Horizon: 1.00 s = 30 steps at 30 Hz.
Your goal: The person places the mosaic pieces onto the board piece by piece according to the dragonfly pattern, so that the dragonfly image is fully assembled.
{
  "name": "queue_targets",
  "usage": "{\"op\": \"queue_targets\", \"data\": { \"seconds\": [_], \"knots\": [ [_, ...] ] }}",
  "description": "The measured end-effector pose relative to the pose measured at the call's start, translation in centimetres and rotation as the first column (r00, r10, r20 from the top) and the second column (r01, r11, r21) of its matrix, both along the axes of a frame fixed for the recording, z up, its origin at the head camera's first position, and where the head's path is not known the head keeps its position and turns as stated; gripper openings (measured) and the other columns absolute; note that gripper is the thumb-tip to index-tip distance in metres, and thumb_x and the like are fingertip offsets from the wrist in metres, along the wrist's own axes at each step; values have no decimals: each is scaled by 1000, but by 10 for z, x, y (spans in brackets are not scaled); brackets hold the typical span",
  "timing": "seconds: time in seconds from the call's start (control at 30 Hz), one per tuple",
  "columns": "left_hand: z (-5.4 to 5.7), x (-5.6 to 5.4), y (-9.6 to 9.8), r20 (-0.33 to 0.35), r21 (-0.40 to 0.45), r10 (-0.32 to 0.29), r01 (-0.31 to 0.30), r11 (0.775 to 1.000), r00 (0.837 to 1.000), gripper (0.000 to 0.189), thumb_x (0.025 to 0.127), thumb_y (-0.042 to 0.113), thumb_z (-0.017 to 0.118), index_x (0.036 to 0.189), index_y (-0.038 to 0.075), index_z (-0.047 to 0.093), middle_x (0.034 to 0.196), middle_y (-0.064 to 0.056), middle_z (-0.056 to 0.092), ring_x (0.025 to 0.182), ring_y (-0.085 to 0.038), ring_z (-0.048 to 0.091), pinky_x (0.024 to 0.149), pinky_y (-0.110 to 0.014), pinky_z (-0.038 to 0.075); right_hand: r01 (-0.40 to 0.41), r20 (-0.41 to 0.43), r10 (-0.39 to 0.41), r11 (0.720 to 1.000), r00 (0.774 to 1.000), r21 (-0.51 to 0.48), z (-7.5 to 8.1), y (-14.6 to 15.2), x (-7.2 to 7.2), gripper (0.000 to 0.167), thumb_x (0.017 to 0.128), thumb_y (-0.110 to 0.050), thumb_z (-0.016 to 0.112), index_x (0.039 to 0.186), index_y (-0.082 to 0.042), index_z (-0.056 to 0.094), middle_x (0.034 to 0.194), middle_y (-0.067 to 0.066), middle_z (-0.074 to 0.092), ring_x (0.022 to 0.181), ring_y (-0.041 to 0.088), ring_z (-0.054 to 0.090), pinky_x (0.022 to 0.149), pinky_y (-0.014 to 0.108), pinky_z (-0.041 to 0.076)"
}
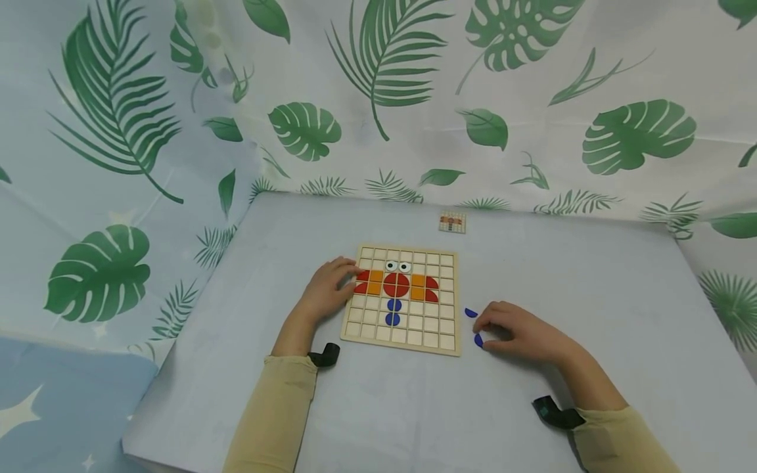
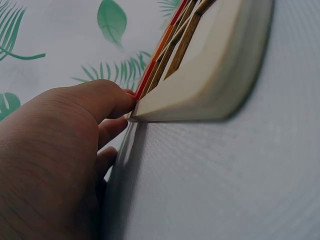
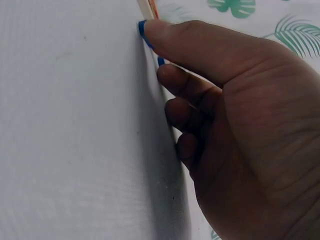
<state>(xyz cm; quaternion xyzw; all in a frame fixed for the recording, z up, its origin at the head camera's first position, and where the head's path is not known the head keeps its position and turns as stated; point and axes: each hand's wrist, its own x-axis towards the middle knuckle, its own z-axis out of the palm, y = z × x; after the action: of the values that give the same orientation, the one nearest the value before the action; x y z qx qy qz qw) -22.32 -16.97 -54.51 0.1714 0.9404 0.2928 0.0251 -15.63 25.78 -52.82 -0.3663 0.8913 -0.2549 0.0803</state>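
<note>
A square wooden grid board lies on the table, bearing red, orange and blue flat pieces and two eye pieces. My left hand rests at its left edge, thumb and forefinger touching the rim beside the red quarter-round pieces. To the right of the board, my right hand pinches a blue half-round piece between thumb and forefinger, low over the table. In the right wrist view the thumb partly covers this blue piece. Another blue half-round piece lies near the fingertips.
A small pattern card with a similar picture lies behind the board. Leaf-printed cloth hangs behind the white table and at its left. Each wrist wears a black camera mount.
</note>
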Motion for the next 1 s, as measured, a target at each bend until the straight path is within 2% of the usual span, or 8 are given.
{"op": "queue_targets", "data": {
  "seconds": [0.3,0.57,0.83,1.0],
  "knots": [
    [2,-4,2,-20,-3,-14,14,1000,1000,32,98,26,57,130,22,62,142,1,52,143,-22,40,127,-46,20,44,-31,-44,999,999,1,1,0,0,26,84,-27,79,104,-33,65,100,-21,58,91,-3,50,82,24,51],
    [2,-4,2,1,-13,-3,3,1000,1000,34,98,26,57,131,21,61,144,1,51,144,-23,38,127,-45,19,16,-58,-17,1000,998,-25,0,0,0,25,84,-27,79,103,-32,64,99,-21,57,91,-3,49,80,23,50],
    [2,1,1,22,0,6,-6,1000,1000,33,98,26,58,130,20,62,145,0,51,146,-25,35,127,-46,19,30,-3,-30,1000,1000,-6,0,-1,1,24,85,-28,78,103,-32,63,99,-19,58,90,-1,49,80,24,50],
    [1,3,1,-3,1,5,-5,1000,1000,33,98,26,58,130,21,62,143,1,53,143,-23,40,127,-46,20,41,-2,-41,999,999,2,-1,-2,2,24,85,-28,78,103,-33,63,98,-20,57,90,-2,49,80,23,50]
  ]
}}
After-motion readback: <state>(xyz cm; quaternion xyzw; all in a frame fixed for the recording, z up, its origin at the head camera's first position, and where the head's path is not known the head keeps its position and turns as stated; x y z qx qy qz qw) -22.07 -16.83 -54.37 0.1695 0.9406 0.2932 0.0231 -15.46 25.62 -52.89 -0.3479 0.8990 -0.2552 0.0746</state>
